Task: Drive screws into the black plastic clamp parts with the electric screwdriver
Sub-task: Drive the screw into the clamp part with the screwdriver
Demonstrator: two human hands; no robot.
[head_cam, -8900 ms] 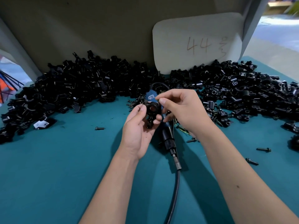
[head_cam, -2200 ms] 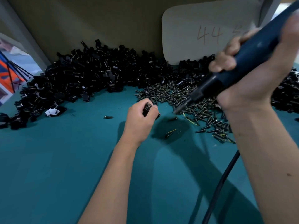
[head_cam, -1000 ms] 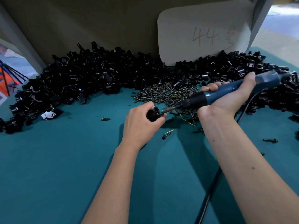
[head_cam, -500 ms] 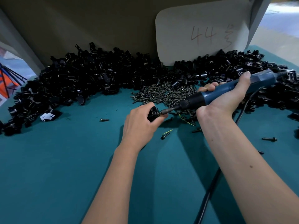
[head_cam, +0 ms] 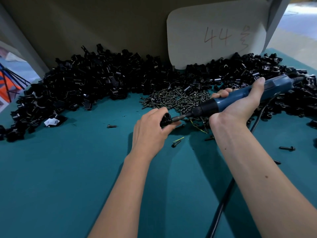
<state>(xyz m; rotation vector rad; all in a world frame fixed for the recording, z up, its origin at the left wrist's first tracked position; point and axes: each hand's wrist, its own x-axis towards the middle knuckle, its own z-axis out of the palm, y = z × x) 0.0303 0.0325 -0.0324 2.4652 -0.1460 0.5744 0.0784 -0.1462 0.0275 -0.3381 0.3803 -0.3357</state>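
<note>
Behind both hands, a screw pile [head_cam: 176, 98] and heaped black parts [head_cam: 96, 83] crowd the teal table [head_cam: 68, 177]. Left hand [head_cam: 151, 129] grips a clamp [head_cam: 166, 118]; right hand [head_cam: 240, 103] grasps the screwdriver [head_cam: 240, 98], tip against it.

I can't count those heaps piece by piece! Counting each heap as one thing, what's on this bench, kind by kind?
Electric screwdriver, gripped by the right hand: 1
Black clamp part held in the left hand: 1
Heap of screws: 1
Heap of black clamp parts: 1
Handwritten card: 1
Total: 5
</note>
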